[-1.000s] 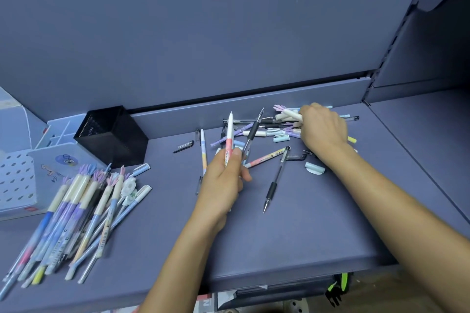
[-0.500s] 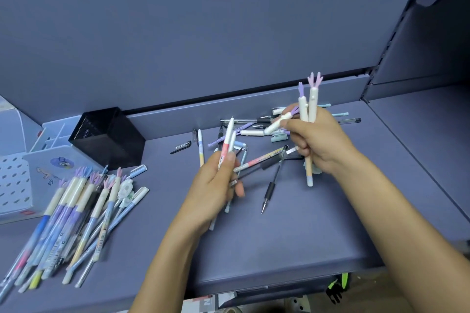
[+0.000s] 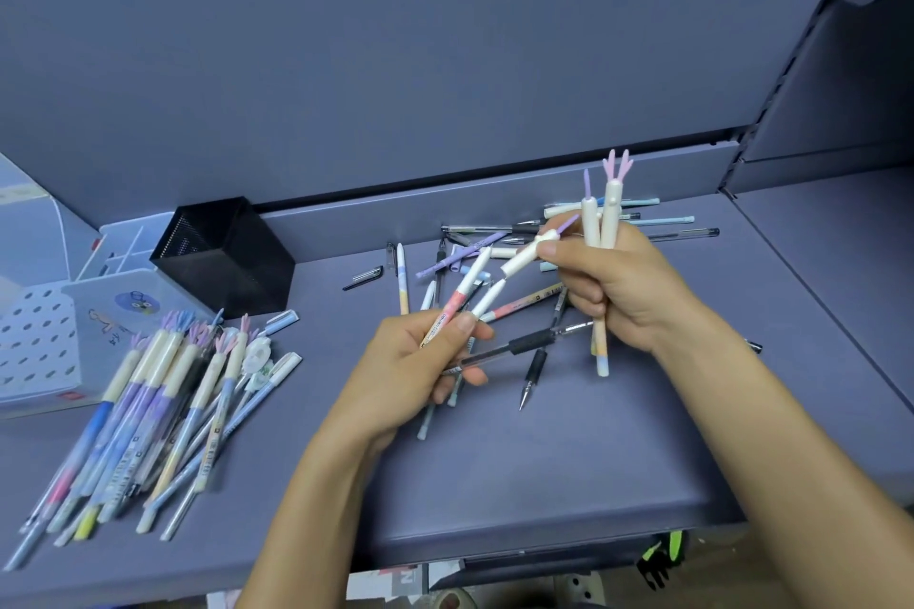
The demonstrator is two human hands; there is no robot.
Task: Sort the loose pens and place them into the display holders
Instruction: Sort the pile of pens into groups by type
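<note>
Pens are gripped in both hands above the shelf surface [image 3: 544, 485], with more lying on it.

The left hand [image 3: 410, 371] is curled round a small fan of pens. A pink-and-white pen [image 3: 457, 302] points up and away under the thumb, and a black-grip pen [image 3: 529, 340] crosses sideways under the fingers; how many pens the fist holds is hard to tell. The right hand [image 3: 623, 292] is closed round two antler-topped pens [image 3: 611, 208] held upright, while its thumb and forefinger pinch a third white pen [image 3: 519, 260] that slants down toward the left hand's fan. Both forearms reach in from the front edge, with the hands near each other at mid-surface. Loose pens [image 3: 569, 225] lie scattered along the back edge just behind the hands. A sorted bundle [image 3: 163, 410] lies toward the front left corner, in front of a black mesh holder [image 3: 222, 257].
</note>
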